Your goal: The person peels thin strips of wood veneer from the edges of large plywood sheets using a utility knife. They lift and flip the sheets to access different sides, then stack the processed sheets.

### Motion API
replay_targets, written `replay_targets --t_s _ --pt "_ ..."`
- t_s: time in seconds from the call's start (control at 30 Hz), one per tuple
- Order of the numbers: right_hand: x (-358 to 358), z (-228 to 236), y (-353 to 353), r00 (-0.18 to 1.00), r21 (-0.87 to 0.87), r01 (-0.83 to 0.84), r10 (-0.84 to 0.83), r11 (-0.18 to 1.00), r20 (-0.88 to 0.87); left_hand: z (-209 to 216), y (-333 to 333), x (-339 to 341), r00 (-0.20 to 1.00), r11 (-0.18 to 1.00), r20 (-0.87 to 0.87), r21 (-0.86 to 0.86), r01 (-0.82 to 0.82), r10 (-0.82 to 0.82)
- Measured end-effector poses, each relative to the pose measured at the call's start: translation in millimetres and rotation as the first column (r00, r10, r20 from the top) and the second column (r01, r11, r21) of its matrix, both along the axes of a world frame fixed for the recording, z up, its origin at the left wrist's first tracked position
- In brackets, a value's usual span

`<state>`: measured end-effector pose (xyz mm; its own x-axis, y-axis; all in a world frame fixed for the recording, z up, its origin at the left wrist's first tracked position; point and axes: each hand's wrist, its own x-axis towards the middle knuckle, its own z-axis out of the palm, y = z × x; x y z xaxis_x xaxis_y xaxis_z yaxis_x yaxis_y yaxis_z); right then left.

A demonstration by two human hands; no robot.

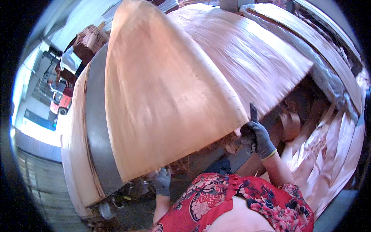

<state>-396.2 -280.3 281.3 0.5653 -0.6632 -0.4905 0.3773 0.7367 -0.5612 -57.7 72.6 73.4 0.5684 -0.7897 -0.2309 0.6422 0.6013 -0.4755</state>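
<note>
A large tan wood veneer sheet spreads in front of me, bowed, its near edge raised between my two hands. My right hand, in a grey glove with a dark palm, closes at the sheet's near right corner. A narrow dark piece sticks up from that hand; whether it is a tool or a finger I cannot tell. My left hand, in a grey glove, is at the near left part of the edge. Its fingers are partly hidden and blurred, but appear closed on the edge.
Under the sheet's left side lies a dark grey panel over stacked pale sheets. Paler veneer spreads at the back right. Loose veneer strips pile at the right. A red forklift stands far left.
</note>
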Motion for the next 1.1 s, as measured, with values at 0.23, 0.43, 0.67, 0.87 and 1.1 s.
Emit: replay_targets --t_s 0.23,0.43,0.67,0.87,1.1 --pt "-103.1 -32.8 -154.5 0.930 -0.218 0.156 -0.217 0.963 -0.298 129.1 -220.2 -65.1 0.869 0.355 0.493 0.806 -0.475 0.044" --pt "-164.0 -35.3 -278.0 0.999 -0.082 -0.005 0.000 0.997 -0.053 111.1 -280.8 -70.7 0.835 0.131 0.520 0.854 -0.504 -0.178" --pt "-238.8 -85.2 -423.1 0.903 -0.363 0.053 -0.200 0.930 -0.381 52.3 -397.1 -118.0 0.778 0.112 0.557 0.827 -0.551 -0.292" --pt "-321.6 -113.7 -539.5 0.805 -0.511 -0.057 -0.263 0.858 -0.531 34.7 -484.1 -195.5 0.867 0.119 0.483 0.875 -0.470 -0.125" --pt "-395.5 -133.8 -615.0 0.583 -0.788 -0.325 -0.545 0.523 -0.603 -2.9 -539.5 -267.1 0.856 0.011 0.451 0.886 -0.463 -0.251"
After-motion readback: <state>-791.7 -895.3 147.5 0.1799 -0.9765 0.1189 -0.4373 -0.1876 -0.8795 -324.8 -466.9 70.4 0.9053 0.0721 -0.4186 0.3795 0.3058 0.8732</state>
